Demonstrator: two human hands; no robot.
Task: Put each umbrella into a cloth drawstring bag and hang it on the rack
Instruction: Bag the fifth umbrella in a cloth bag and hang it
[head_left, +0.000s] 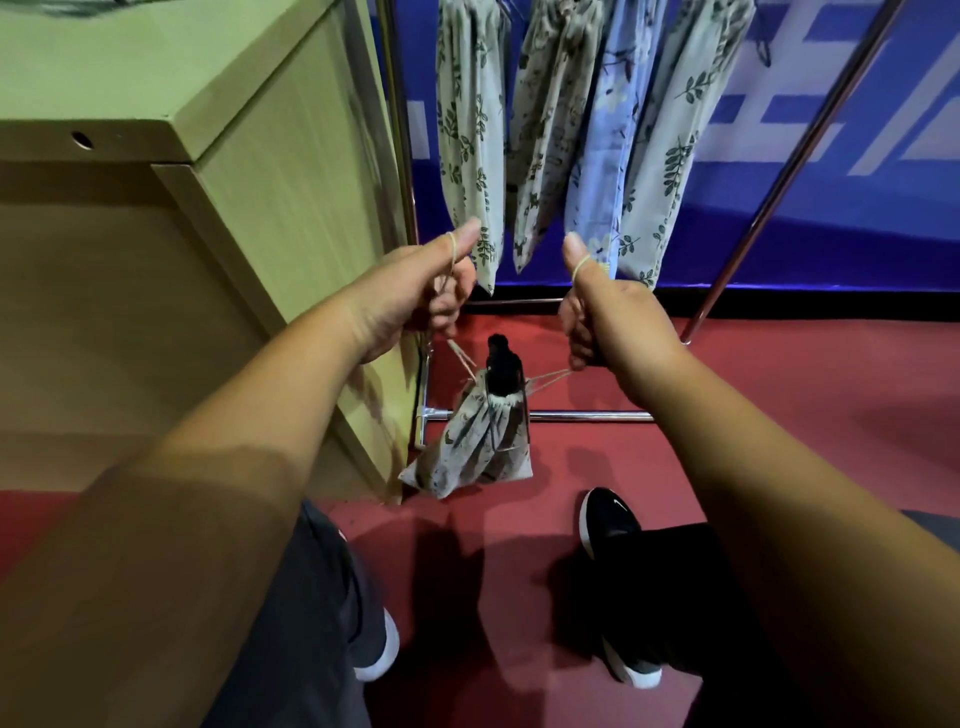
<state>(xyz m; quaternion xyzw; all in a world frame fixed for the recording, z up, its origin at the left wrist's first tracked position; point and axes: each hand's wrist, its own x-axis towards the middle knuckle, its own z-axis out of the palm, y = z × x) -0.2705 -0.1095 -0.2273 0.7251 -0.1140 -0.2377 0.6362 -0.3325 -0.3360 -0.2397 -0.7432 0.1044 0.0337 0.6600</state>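
head view: single camera, looking down past both forearms
left grip (415, 301): fingers curled round the left drawstring (461, 358); cord also looped over the raised thumb
right grip (605, 317): fingers curled round the right drawstring (550, 376); cord looped over the raised thumb too
grip spacing: the two are held apart at about the same height, and both cords run down and inward to the bag mouth
drawstring bag (475, 447): pale cloth with a dark leaf print, hanging from the two cords below and between the grips, clear of the floor; mouth gathered
umbrella (501, 366): black end sticks up out of the gathered mouth; the rest is inside the bag, hidden
rack (587, 415): chrome tube frame; base bar runs just behind the bag, left upright beside the cabinet, another pole slanting at right
hung bags (470, 156): four long printed bags hang side by side from above frame; the third is light blue (602, 171), the others pale with leaves; their tips end at about thumb level
wooden cabinet (260, 182): light green-yellow, at left, its corner near the left grip
floor (779, 415): red
wall (831, 223): blue with white markings, behind the rack
shoes (608, 519): black with white soles, on the floor below the bag; dark trousers
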